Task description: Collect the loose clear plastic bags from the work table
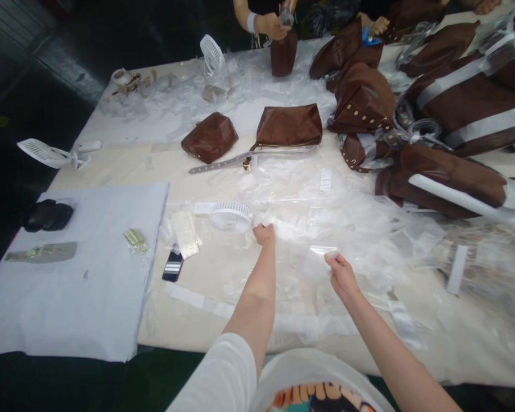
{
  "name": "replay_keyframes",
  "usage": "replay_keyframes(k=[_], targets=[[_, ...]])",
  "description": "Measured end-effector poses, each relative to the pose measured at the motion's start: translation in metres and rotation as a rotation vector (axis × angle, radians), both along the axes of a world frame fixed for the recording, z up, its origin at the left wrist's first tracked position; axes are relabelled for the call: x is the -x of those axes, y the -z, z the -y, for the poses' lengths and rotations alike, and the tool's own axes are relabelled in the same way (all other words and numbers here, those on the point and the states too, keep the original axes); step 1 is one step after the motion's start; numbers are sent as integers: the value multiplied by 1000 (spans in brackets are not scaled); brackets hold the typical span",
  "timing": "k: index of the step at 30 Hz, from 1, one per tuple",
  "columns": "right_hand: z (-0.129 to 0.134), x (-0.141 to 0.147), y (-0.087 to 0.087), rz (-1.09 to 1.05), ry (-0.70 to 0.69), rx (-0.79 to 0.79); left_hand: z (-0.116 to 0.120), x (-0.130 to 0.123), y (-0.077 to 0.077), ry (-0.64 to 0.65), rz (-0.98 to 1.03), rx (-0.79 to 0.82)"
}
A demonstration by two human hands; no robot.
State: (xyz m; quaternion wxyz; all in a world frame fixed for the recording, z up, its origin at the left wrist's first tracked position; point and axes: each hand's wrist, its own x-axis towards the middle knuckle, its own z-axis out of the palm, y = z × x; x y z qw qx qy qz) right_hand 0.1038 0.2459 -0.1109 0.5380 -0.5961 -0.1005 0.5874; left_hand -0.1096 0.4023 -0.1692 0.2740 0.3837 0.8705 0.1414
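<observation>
My left hand [264, 233] rests with curled fingers on crumpled clear plastic film [289, 229], just right of a small white desk fan [230, 217] lying on its back. My right hand [341, 276] pinches the upper edge of a clear plastic bag [315, 266] lying on the table. The two hands are a short way apart, and the plastic between them is too see-through to tell whether it is one piece. A black smartphone [173, 266] and a small translucent packet [185, 234] lie to the left of my left arm.
Brown leather handbags [287, 126] with studs and a long strap [249, 157] crowd the far right of the cream table [412, 355]. A pale blue padded sheet [77, 274] covers the left side. A co-worker's hands [274, 26] work on a brown bag at the far edge.
</observation>
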Motion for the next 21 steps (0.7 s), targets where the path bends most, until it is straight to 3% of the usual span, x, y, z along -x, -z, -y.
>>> replay_keyframes(k=[5,9,13,16,18,21], targets=[[-26,0,-10,-66,-154,-49,39,-8,-5,49,129,-157],[-40,4,-15,-16,-439,-112,59,-4,-6,40,192,-254],[-55,16,-15,138,-825,-215,45,15,1,-26,198,-305],[-77,33,-5,298,-1092,-358,27,30,9,-70,203,-307],[-99,50,6,433,-1191,-440,21,37,13,-103,206,-305],[-138,80,25,741,-1219,-484,26,42,16,-159,206,-324]])
